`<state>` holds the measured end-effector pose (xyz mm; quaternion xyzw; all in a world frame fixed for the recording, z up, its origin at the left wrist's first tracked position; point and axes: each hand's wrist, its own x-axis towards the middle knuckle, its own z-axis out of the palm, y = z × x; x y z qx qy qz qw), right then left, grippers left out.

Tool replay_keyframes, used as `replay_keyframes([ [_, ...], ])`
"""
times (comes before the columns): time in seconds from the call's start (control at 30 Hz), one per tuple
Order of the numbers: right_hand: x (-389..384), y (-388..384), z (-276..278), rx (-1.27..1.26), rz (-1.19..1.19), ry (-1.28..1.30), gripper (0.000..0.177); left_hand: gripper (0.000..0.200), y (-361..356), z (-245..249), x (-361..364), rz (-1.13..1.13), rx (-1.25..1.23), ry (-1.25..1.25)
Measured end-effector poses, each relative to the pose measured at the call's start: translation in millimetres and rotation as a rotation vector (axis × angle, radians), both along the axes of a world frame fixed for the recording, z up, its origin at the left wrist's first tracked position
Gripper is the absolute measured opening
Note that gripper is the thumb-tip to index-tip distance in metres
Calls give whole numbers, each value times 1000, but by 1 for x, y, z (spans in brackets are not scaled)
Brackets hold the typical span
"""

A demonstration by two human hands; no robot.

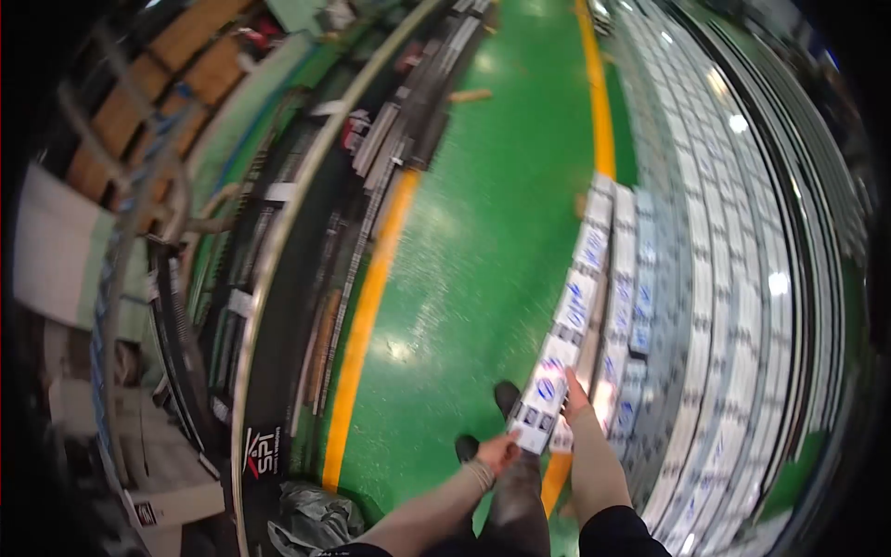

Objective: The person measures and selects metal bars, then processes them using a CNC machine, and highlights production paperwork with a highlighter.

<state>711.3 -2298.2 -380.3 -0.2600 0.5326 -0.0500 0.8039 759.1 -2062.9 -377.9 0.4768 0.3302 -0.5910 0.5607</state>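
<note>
A long, narrow bar in white printed wrapping [558,357] runs away from me, its near end between my hands, above the green floor. My left hand [498,451] has its fingers closed on the left edge of that near end. On the right side, a little farther up, my right hand [576,397] grips the same wrapped bar, its fingers partly hidden behind it. Blue handwriting marks the wrapping. Close beside it on the right lies another white wrapped bar [621,251].
Rows of wrapped bars [724,278] fill the right side. Dark profiles [380,139] and a black rack with a pale rail [269,269] stand left. Yellow lines [371,316] edge the green floor [455,278]. Grey plastic [316,520] lies bottom left.
</note>
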Motion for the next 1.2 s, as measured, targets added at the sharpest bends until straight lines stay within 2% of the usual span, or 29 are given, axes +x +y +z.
replay_keyframes([
  [0.07,27,-25,-58,7,50,-155,61,41,-22,48,16,-76,122,-55],
  [0.1,38,-21,-21,-17,-5,-63,57,47,-29,95,25,-54,159,-105],
  [0.13,48,-19,10,54,-53,-38,61,54,-42,147,37,-38,200,-147],
  [0.17,55,-22,14,19,-85,-22,62,61,-56,176,48,-19,233,-189],
  [0.2,62,-24,18,-25,-112,-11,64,68,-62,172,52,25,233,-272],
  [0.27,74,-34,14,-160,-42,26,66,81,-66,122,36,123,245,-429],
  [0.3,86,-32,32,-180,-56,26,66,80,-72,95,30,297,106,-477],
  [0.4,118,-26,82,-177,-48,-150,66,75,-82,176,64,258,178,-616],
  [0.43,128,-17,99,-139,-37,-159,70,66,-74,200,72,307,204,-664],
  [0.47,126,-3,119,59,-25,-333,71,54,-56,213,74,249,230,-886],
  [0.5,123,43,183,231,11,-444,74,52,1,321,84,95,313,-876],
  [0.53,112,57,204,261,19,-424,76,51,33,356,75,42,386,-811],
  [0.57,109,41,195,412,-45,-491,81,55,63,373,57,113,439,-907],
  [0.6,117,38,253,519,-20,-328,82,56,100,376,26,244,372,-929],
  [0.63,110,37,218,345,147,-543,80,56,133,433,1,298,419,-918],
  [0.67,112,31,166,276,255,-539,78,55,168,429,-35,357,438,-978],
  [0.7,115,25,112,204,362,-536,76,54,194,449,-63,356,455,-907],
  [0.73,105,65,142,283,364,-323,75,52,220,443,-98,344,573,-950],
  [0.77,98,104,162,324,455,-314,74,62,249,432,-134,385,576,-896],
  [0.8,102,126,154,370,538,-303,73,60,263,422,-153,429,655,-853],
  [0.83,93,151,146,409,660,-372,71,58,286,420,-186,564,616,-843],
  [0.87,76,195,196,391,673,-331,69,54,303,420,-220,851,582,-897],
  [0.97,30,282,248,390,834,-474,61,49,366,400,-319,1032,576,-970],
  [1.0,17,306,271,500,895,-396,60,48,393,388,-349,1084,545,-1018],
  [1.03,2,333,286,486,910,-435,60,44,412,388,-378,1156,532,-1052],
  [1.07,-12,352,302,457,933,-471,61,45,435,390,-411,1193,575,-997],
  [1.13,-39,392,341,530,1145,-541,69,47,467,410,-469,1471,488,-927],
  [1.2,-66,444,388,498,1347,-707,76,48,504,391,-531,1565,439,-875],
])
